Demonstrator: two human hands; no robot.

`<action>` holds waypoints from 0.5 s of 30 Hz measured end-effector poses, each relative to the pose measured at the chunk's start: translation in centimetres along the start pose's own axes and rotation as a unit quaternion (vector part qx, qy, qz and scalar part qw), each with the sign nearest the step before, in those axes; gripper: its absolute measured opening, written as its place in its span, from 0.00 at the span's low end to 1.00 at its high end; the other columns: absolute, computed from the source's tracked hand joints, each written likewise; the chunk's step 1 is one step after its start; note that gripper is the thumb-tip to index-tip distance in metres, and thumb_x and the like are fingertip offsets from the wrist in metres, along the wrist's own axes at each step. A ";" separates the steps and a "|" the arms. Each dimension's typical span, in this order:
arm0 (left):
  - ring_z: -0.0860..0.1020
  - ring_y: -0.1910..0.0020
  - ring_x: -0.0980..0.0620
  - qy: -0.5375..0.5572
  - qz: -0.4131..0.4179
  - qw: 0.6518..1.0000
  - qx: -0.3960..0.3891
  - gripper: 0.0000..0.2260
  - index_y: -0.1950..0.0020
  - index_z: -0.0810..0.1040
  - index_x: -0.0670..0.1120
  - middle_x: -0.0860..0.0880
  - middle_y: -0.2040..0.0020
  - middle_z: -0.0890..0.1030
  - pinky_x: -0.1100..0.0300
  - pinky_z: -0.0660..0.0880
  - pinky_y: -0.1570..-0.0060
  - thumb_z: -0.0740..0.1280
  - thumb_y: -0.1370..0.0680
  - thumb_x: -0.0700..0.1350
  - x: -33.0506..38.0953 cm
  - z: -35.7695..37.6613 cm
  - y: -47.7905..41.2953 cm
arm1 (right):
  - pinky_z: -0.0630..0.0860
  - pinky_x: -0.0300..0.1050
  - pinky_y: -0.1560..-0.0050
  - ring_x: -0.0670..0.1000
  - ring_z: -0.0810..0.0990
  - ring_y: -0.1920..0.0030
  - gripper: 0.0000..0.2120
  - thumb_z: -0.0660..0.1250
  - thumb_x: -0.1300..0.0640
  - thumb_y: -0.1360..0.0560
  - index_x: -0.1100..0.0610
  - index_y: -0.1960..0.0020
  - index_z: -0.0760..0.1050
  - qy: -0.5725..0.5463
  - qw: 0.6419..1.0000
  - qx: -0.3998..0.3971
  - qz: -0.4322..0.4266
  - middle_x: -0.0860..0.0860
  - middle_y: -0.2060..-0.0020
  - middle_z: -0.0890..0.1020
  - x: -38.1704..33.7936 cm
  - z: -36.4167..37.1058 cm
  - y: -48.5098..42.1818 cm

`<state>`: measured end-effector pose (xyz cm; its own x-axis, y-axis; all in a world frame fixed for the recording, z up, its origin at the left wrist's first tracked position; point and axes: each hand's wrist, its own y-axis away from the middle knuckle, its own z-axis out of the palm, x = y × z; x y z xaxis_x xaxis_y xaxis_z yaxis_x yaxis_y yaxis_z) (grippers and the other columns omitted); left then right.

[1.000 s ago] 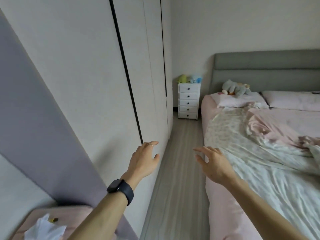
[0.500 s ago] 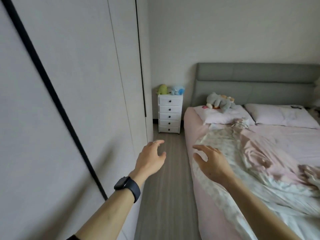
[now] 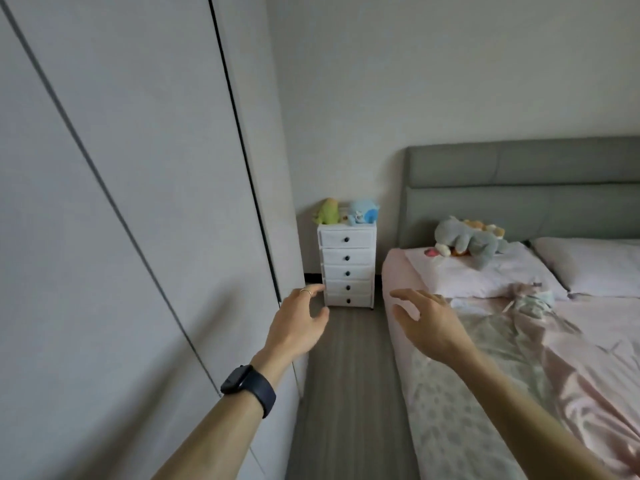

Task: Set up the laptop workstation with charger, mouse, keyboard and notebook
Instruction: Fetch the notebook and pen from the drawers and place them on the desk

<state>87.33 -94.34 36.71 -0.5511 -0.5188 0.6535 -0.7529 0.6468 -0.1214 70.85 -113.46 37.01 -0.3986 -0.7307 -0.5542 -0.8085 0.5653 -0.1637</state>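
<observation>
Laptop, charger, mouse, keyboard and notebook lie nowhere within the head view, so neither their place nor the way their long axes point can be told; what shows is a bedroom aisle of grey plank floor [image 3: 349,393] running away from the camera between a wardrobe [image 3: 114,202] on the left and a bed [image 3: 408,393] on the right. Both bare hands reach forward over the aisle; the left hand [image 3: 298,327] has its fingers loosely spread and released, grasping nothing, a thin ring [image 3: 305,291] on one finger and a dark smartwatch [image 3: 247,388] on the wrist; it hangs just beside the wardrobe's near edge. The right hand [image 3: 429,327] is likewise slack and empty, fingers gently curved, above the bed's left edge. At the far end of the aisle a white five-drawer chest [image 3: 347,266] stands upright against the wall, between the wardrobe and the grey padded headboard [image 3: 519,188]; on its top sit a green plush toy [image 3: 327,211] and a blue plush toy [image 3: 362,212], side by side. On the bed, a grey plush animal [image 3: 467,239] lies on a pink pillow [image 3: 478,275] at the left corner by the headboard; a second pillow [image 3: 588,265] rests to its right; a rumpled floral quilt [image 3: 485,375] and pink sheet [image 3: 595,358] cover the mattress.
</observation>
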 end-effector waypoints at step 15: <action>0.71 0.31 0.49 -0.069 0.040 0.994 -0.075 0.22 0.25 0.67 0.53 0.50 0.28 0.71 0.52 0.72 0.35 0.63 0.20 0.49 -5.2 8.5 -34.3 | 0.72 0.46 0.38 0.52 0.74 0.36 0.15 0.62 0.47 0.18 0.43 0.32 0.74 0.037 0.998 -0.028 0.046 0.47 0.36 0.79 9.8 6.4 -30.9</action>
<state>112.97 -118.59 31.17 -0.6593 -0.5270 0.5363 -0.6478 0.7602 -0.0493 94.71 -135.69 31.45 -0.5016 -0.7035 -0.5035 -0.7888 0.6109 -0.0678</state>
